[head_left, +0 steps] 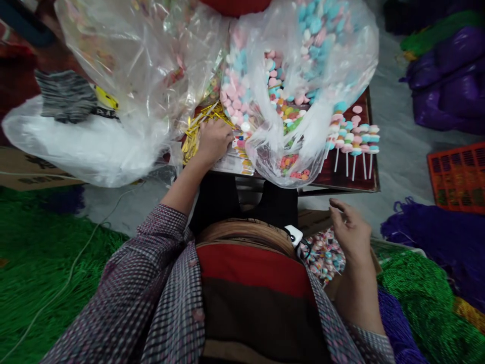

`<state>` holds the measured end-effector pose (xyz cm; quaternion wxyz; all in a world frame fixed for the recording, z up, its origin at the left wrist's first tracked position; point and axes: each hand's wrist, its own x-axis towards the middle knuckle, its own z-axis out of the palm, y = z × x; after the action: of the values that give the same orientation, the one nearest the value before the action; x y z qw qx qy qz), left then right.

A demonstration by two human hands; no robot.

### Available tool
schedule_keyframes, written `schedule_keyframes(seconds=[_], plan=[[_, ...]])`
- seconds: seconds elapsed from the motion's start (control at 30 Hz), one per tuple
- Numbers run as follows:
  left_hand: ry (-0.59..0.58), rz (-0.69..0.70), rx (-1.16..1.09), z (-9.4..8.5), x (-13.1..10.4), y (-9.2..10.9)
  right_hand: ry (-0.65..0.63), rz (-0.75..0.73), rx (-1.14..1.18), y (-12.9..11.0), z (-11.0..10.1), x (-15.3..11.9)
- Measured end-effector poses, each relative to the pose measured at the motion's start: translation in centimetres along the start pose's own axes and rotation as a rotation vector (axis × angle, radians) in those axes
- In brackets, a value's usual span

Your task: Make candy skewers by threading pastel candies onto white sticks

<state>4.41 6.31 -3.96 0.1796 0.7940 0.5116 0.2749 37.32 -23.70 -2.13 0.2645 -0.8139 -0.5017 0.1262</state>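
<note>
My left hand (215, 142) rests at the table's near edge with its fingers curled down. It lies between a pile of gold twist ties (192, 137) and a stack of clear printed bags (238, 161); whatever is under the fingertips is hidden. My right hand (350, 230) hangs off the table, fingers loosely bent and apart, with nothing visible in it. Below and beside it is a box holding many wrapped candies (324, 255). Several candy skewers (354, 136) in pink, blue and white lie on the table's right end, their white sticks pointing towards me.
Open plastic bags of pastel candies (237, 93) and ring-shaped gummies (290, 164) stand on the table (341, 179). A large clear bag (144, 65) fills the left side. Green strands (45, 263), purple bundles (447, 81) and an orange crate (458, 177) lie around.
</note>
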Motion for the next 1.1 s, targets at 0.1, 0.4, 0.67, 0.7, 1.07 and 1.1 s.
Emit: schedule_keyframes(seconds=[0.1,0.4,0.67,0.7,1.07,1.1], plan=[[0.079,0.029,0.001,-0.1,0.0,-0.6,0.078,-0.112,0.125,-2.4,0.5,0.7],[0.205,0.335,-0.112,-3.2,-2.3,4.9,-0.057,-0.141,0.797,-15.0,3.6,4.7],[-0.084,0.268,-0.304,-3.2,-5.6,8.6,-0.122,-0.168,0.801,-17.5,7.0,8.0],[-0.15,0.231,-0.379,-3.4,-5.7,8.4,-0.109,-0.148,0.819,-17.1,7.0,7.9],[-0.291,0.186,-0.482,-3.8,-6.1,9.1,-0.143,0.07,1.004,-15.9,6.9,6.5],[-0.297,0.191,-0.457,-3.8,-6.1,9.2,-0.138,0.109,1.023,-15.9,7.0,6.4]])
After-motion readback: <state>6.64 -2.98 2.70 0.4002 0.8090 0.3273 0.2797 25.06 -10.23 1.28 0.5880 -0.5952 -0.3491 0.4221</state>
